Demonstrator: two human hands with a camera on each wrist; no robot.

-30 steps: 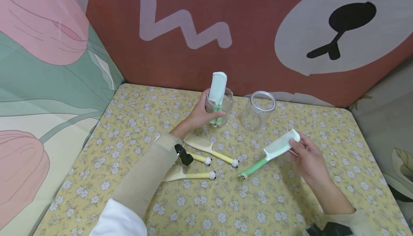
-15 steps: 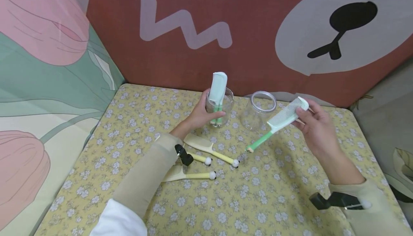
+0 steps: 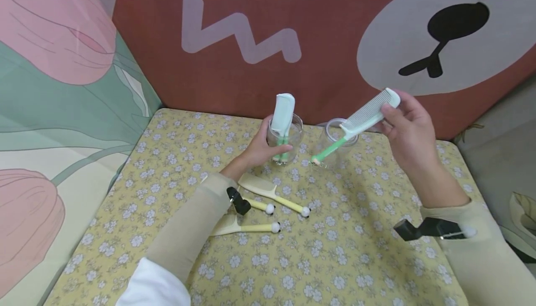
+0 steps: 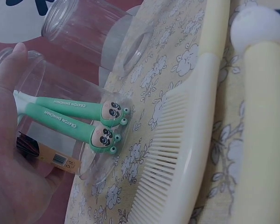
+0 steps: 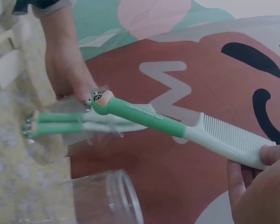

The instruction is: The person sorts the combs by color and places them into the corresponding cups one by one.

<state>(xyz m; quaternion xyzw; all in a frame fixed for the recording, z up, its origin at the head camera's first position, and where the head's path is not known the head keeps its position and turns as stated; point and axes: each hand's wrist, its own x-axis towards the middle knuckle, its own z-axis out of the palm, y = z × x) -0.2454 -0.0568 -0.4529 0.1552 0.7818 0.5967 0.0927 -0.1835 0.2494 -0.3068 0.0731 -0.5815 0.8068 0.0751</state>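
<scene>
Green-handled comb (image 3: 353, 130) was in the right hand (image 3: 412, 131), pinched at the far end of its pale head between thumb and fingers; this grip was clamped on the comb. From there the comb sloped down to the left, with its teeth on the upper side and the small face of the handle end lowest. Well to the left of this grip, the left hand (image 3: 259, 149) was closed around a clear jar (image 3: 296, 145), with the thumb across its front wall. Inside this jar stood two similar combs (image 3: 283, 113), their green handles down and their pale heads rising above the mouth. In the left wrist view an orange label (image 4: 67, 163) with a barcode was seen near these handles, but I could not tell if it was inside or outside the wall. Between the two grips stood a second clear jar (image 3: 338, 155), below and to the left of the right hand; in the head view the held comb crossed in front of it. On the near side of the left hand, three yellow combs (image 3: 258, 186) lay on the flowered cloth (image 3: 356, 259), some partly hidden by the sleeve (image 3: 188, 222).
</scene>
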